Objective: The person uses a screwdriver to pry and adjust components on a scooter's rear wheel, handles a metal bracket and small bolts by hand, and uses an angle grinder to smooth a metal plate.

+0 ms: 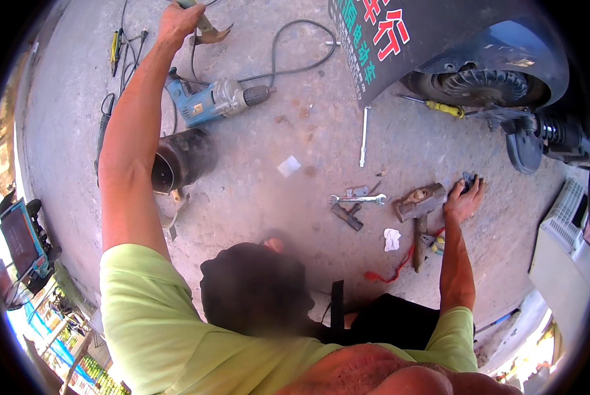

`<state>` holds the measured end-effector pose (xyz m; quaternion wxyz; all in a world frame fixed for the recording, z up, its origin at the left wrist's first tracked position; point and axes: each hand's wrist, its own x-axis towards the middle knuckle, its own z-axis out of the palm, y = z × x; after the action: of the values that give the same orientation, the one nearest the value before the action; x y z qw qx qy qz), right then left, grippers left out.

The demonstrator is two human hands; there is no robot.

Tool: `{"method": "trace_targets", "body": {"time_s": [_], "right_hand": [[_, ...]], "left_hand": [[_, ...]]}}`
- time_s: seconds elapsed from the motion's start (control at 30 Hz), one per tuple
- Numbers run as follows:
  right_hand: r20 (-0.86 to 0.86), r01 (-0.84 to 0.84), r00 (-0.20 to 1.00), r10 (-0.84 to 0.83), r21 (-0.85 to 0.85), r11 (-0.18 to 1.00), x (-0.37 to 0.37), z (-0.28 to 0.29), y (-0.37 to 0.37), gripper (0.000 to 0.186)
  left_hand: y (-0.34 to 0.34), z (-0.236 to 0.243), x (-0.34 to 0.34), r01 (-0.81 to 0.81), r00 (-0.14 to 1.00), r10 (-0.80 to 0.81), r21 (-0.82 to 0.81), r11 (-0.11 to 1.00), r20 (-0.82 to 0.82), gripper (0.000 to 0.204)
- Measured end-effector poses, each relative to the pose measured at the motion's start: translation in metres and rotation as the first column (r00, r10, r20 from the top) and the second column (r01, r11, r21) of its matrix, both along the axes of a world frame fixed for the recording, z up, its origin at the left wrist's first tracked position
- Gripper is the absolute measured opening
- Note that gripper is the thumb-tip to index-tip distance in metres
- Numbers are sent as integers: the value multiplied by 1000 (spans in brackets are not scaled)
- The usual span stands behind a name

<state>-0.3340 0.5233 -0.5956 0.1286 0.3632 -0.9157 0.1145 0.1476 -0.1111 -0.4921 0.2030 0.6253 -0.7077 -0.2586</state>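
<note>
My left hand [180,25] reaches far out at the upper left, its fingers closed round the pale handle of a tool with a hooked brown end [214,35]. The top of that tool runs out of view, so its kind is unclear. Below it lies a blue electric drill [206,102] with a grey chuck. On the right, my right hand [461,197] is down at the floor, its fingers curled over a small dark object [468,181]. Beside that hand lies a sledgehammer [420,201] with a short wooden handle. Pliers [434,242] rest near my right wrist.
A dark metal cylinder [188,158] lies beside my left forearm. A double-ended wrench [357,199], a small hammer [348,216] and crumpled white paper [392,239] lie mid-floor. A vehicle wheel [482,87] and yellow-handled screwdriver [445,108] are upper right. Black cable [273,56] loops across the floor.
</note>
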Motion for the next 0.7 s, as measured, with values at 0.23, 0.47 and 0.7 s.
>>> {"method": "trace_targets", "body": {"time_s": [0.23,0.47,0.7], "right_hand": [[1,-16,1000,16,-1,1000,1,0,2,61],[-47,87,995,-87,-4,996,-12,-19,12,65],[-64,-18,998,14,-62,998,-19,-31,16,61]], "left_hand": [[69,56,20,-124,537,182,137,983,-824,35],[274,95,-3,249,373,-171,-79,965,-912,55],[428,31,54,166,700,65,250,954,-711,64]]}}
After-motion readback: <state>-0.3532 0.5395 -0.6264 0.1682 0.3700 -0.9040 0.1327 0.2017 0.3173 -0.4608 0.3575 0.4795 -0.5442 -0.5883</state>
